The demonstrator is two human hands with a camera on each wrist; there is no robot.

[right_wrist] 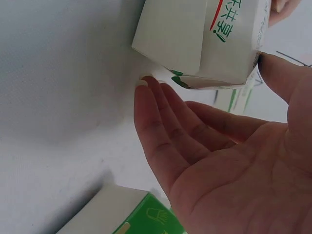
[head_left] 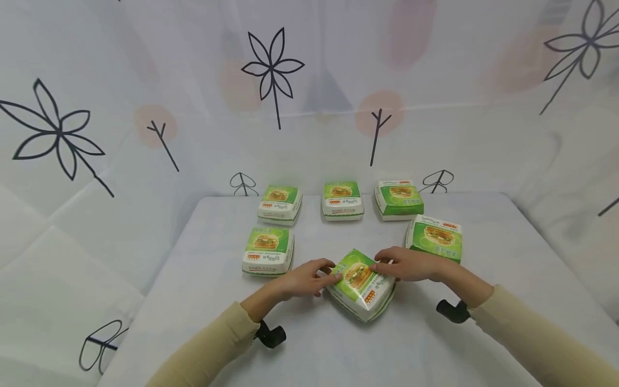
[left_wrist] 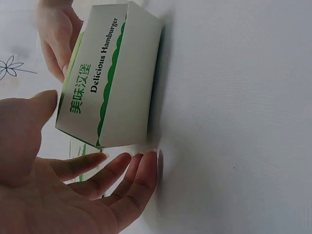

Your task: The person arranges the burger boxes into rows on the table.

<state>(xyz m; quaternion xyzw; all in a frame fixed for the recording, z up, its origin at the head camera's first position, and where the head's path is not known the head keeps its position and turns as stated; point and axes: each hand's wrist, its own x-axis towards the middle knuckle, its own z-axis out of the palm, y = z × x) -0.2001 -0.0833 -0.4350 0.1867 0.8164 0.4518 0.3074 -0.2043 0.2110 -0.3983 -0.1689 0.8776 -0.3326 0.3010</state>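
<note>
Soft, diffuse light; blurry-edged shadows (left_wrist: 160, 83)

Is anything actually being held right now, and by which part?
A firm hold can't be told. The left hand and right hand flank the nearest burger box, thumbs at its top; some right fingers show a gap from it.

Nearest hamburger box (head_left: 364, 286): green-and-white, brown-gold burger print (head_left: 358, 275), red label (head_left: 369, 296), green scalloped edging (left_wrist: 105, 100). Five boxes (head_left: 342, 192), ten to two o'clock from it: matching green-and-white. Tabletop (head_left: 367, 355): plain white. Backdrop (head_left: 193, 70): white, black line flowers (head_left: 271, 67), pink blots (head_left: 367, 117). Sleeves (head_left: 208, 344): beige.
</note>
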